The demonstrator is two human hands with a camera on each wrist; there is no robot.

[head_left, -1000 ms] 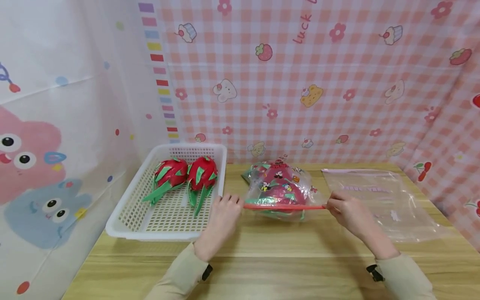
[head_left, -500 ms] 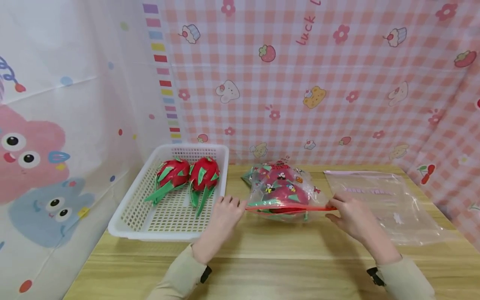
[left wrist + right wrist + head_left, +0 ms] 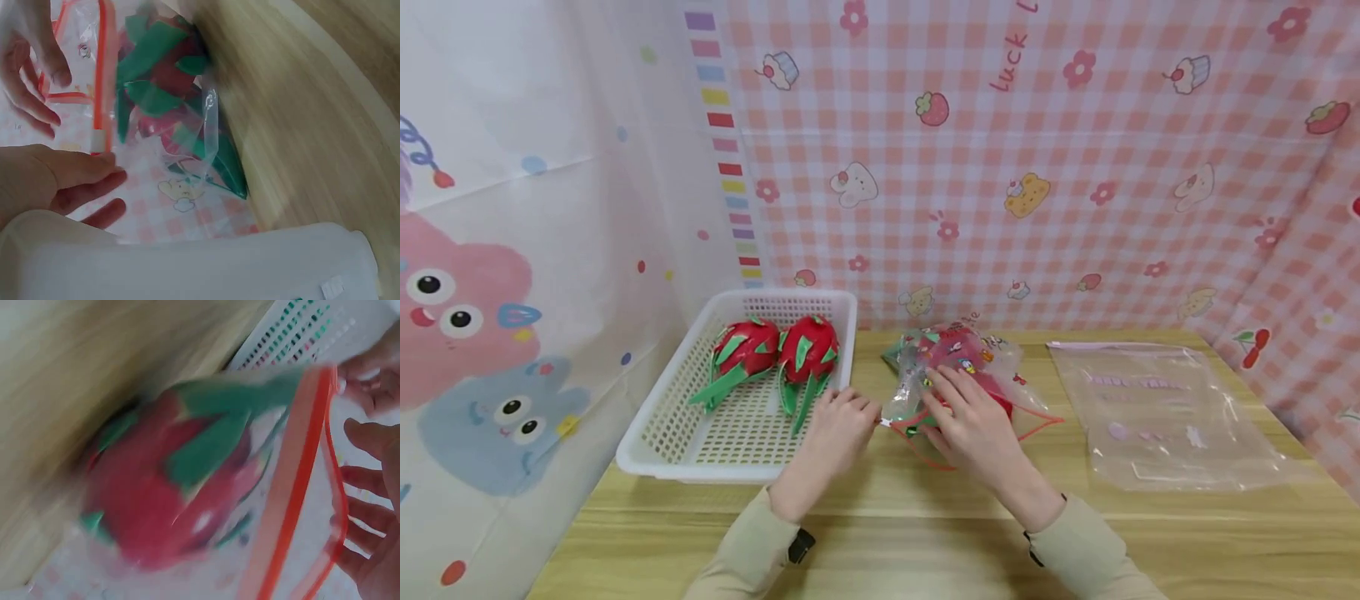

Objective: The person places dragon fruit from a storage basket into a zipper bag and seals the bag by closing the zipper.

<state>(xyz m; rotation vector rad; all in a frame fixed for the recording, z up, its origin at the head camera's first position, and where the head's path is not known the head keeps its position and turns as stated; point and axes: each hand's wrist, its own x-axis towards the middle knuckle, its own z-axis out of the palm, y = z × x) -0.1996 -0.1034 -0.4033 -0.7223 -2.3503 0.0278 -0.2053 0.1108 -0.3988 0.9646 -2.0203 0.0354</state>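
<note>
A clear zip bag (image 3: pixel 1026 392) with cartoon prints and a red zip edge lies in the middle of the table. Inside are toy dragon fruits (image 3: pixel 150 494), red with green leaves. My left hand (image 3: pixel 841 427) pinches the left corner of the bag's mouth, by the white slider (image 3: pixel 98 140). The zip edge gapes apart, as the right wrist view also shows. Over the mouth, my right hand (image 3: pixel 973 421) has its fingers spread and reaching onto the bag's upper side; it hides part of the fruit.
To the left stands a white plastic basket (image 3: pixel 651 400) with two more toy dragon fruits (image 3: pixel 808 350) in it. Another clear zip bag (image 3: pixel 1138 417) lies flat on the right of the wooden table (image 3: pixel 925 533). A printed checked cloth (image 3: pixel 895 233) hangs behind.
My right hand has let go of the bag's right corner and moved left over its mouth. The zip edge has gone from a taut line to a wide gap. My left hand stays at its corner.
</note>
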